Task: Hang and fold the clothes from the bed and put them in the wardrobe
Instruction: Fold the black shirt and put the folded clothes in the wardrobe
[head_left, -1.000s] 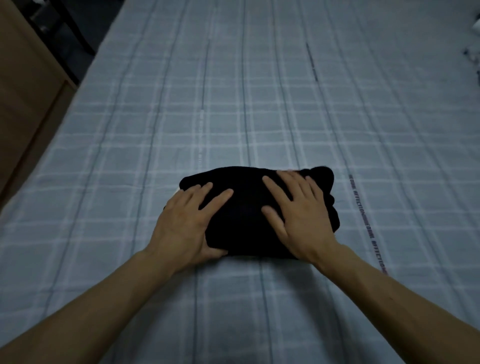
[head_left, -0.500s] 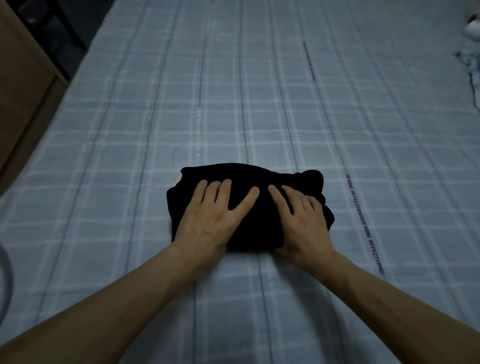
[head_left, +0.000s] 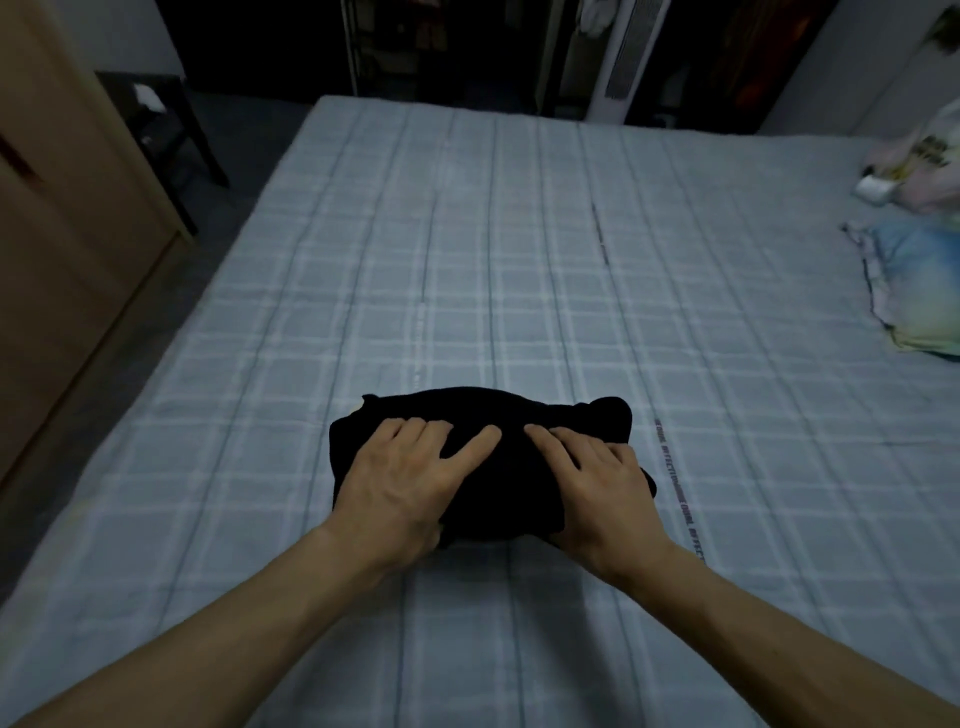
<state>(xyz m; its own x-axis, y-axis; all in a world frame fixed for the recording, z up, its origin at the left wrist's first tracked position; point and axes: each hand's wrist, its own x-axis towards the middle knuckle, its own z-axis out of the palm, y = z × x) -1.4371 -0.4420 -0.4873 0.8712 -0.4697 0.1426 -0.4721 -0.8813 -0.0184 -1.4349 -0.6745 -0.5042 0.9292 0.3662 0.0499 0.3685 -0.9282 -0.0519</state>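
Nearest us, our two bare forearms reach forward over the bed with its pale blue checked cover, and our left hand and right hand both lie palm-down with fingers nearly straight, pressing flat on the folded black garment, gripping nothing. That garment sits as a compact dark bundle on the near middle of the bed, with a line of printed lettering on the cover just to its right. Farther off, a light blue pillow and a pale heap of clothes lie at the bed's right edge, a wooden wardrobe stands to the left, and a white tower fan stands beyond the far end.
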